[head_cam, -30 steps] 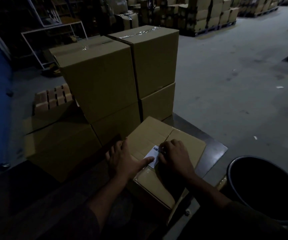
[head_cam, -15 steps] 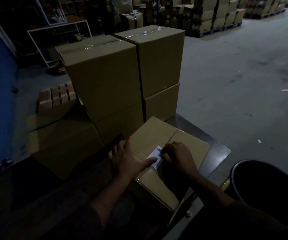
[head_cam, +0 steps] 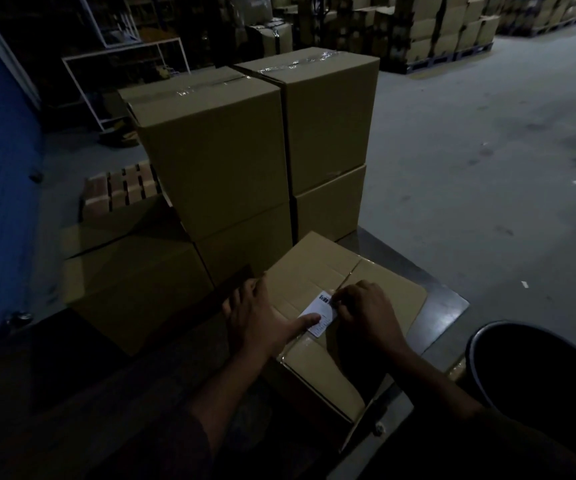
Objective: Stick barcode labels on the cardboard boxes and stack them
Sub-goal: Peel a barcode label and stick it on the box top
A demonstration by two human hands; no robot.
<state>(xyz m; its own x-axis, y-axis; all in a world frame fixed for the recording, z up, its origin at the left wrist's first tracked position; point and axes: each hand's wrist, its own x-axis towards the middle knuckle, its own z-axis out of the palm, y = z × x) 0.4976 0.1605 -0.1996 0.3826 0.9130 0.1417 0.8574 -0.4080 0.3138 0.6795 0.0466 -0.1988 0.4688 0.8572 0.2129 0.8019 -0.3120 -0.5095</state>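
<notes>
- Landmark is the taped centre seam [head_cam: 348, 276] of the near box [head_cam: 317, 271]; everything below is placed relative to it.
- The barcode label [head_cam: 318, 314] lies flat on the box top, at the near end of the seam and just left of it. Its long axis runs almost parallel to the seam, barcode end away from me.
- My left hand [head_cam: 257, 323] is left of the seam, palm down on the lid with the fingers spread toward the box's left edge. The thumb is stretched toward the seam and pins the label's near-middle.
- My right hand [head_cam: 366, 315] is right of the seam, curled, with its fingertips bunched together at the label's right edge near the barcode corner. I can't tell whether they pinch backing or just press; it's too dark.
- Key relation: the label sits between the two hands, touching both. The right fingertips are nearer the far corner, so my guess is the next rub goes along the long axis, away from the thumb's anchor.
- Risk, as I judge it: the label's right edge sits on or very near the seam tape, so a crease there is likely if pressure is uneven.
- The stacked boxes [head_cam: 252, 143] stand beyond the seam's far end, two high. Stacking has not yet begun for this box.
- A dark bin [head_cam: 539, 386] is well right of the seam, clear of the work.
</notes>
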